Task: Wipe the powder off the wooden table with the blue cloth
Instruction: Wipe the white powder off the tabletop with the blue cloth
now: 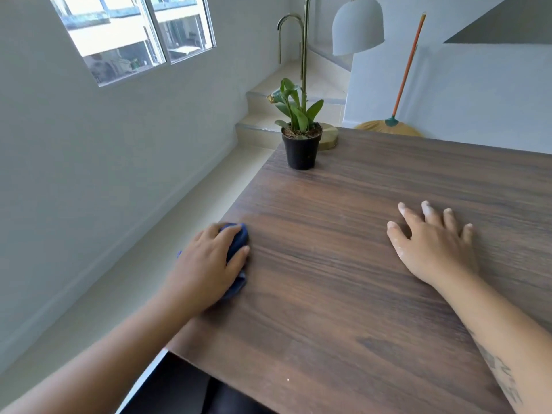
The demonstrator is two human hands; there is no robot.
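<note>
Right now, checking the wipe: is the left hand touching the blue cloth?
Touching. The head view shows the left hand pressed over the blue cloth, fingers curled onto it.

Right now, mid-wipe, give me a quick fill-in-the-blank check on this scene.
1. The blue cloth is under the ____ hand.
2. The right hand lies ____ on the wooden table, fingers spread.
3. White powder clings to the right hand's ____.
4. The black pot holds a green ____.

Missing: left; flat; fingers; plant
</note>
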